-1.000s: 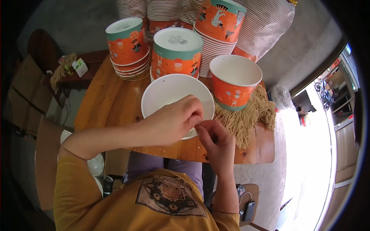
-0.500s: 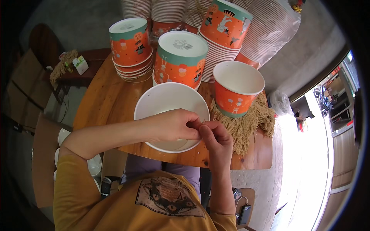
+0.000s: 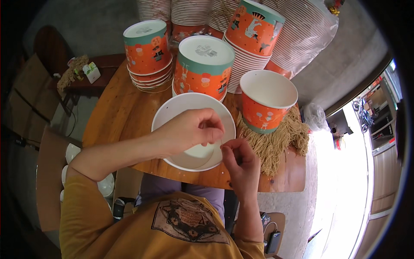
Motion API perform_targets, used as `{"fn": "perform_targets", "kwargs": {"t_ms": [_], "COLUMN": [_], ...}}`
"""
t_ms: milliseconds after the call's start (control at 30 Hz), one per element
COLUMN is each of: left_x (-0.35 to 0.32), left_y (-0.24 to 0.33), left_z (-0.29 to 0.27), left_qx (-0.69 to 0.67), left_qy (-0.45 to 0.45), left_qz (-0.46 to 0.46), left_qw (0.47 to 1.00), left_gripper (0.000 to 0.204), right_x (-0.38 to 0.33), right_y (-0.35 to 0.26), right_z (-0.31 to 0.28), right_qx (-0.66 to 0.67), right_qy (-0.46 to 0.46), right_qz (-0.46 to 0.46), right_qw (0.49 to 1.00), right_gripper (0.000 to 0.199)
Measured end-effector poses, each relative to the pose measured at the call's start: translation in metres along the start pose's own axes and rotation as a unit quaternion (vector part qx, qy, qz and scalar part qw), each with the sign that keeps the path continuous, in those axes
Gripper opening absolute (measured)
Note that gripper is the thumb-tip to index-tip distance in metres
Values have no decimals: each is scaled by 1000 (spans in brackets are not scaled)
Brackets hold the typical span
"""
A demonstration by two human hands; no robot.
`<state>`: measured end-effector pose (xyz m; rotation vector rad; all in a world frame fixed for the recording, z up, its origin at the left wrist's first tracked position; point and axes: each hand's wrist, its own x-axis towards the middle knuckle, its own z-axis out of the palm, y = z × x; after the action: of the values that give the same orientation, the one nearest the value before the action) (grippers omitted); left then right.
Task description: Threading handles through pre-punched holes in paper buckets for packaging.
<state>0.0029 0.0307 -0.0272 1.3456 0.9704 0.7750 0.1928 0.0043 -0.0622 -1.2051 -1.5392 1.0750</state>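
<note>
An open paper bucket (image 3: pixel 174 110) with a white inside stands in front of me at the table's near edge. Over its mouth, my left hand (image 3: pixel 196 127) is closed in a pinch, thumb against the curled fingers. At the bucket's right rim my right hand (image 3: pixel 242 162) pinches too, a little lower. A thin string (image 3: pixel 215 154) shows faintly between the hands and curves down inside the bucket. Its ends are hidden by my fingers. To the right, an orange paper bucket (image 3: pixel 265 110) stands upright on a bundle of beige string (image 3: pixel 276 149).
Upside-down orange and green buckets (image 3: pixel 203 73) are stacked behind on the wooden table (image 3: pixel 112 134), with a shorter stack (image 3: pixel 146 54) at left. Plastic-wrapped stacks (image 3: pixel 302 36) rise at the back. A cardboard box (image 3: pixel 49 181) with white bowl-like things is at lower left.
My hands have drawn apart: the left moved slightly up and left, the right slightly down. A short length of string now shows between them.
</note>
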Motion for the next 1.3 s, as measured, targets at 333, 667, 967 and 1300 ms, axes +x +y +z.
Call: {"fn": "perform_targets", "kwargs": {"t_ms": [333, 667, 967, 1300], "left_x": [-5, 2, 12, -16], "left_y": [-3, -2, 0, 3], "left_z": [10, 11, 8, 2], "left_qx": [-100, -145, -71, 0], "left_qy": [-20, -6, -94, -80], "left_qz": [-55, -37, -21, -40], "left_qw": [993, 989, 993, 996], "left_gripper": [15, 15, 17, 19], "right_x": [0, 5, 40, 52], "right_y": [1, -25, -34, -50], "right_z": [5, -32, -53, -30], "right_qx": [33, 83, 177, 155], "right_qy": [28, -79, -271, -339], "right_qz": [-2, 3, 42, 67], "right_qw": [999, 993, 945, 925], "right_gripper": [6, 9, 17, 19]}}
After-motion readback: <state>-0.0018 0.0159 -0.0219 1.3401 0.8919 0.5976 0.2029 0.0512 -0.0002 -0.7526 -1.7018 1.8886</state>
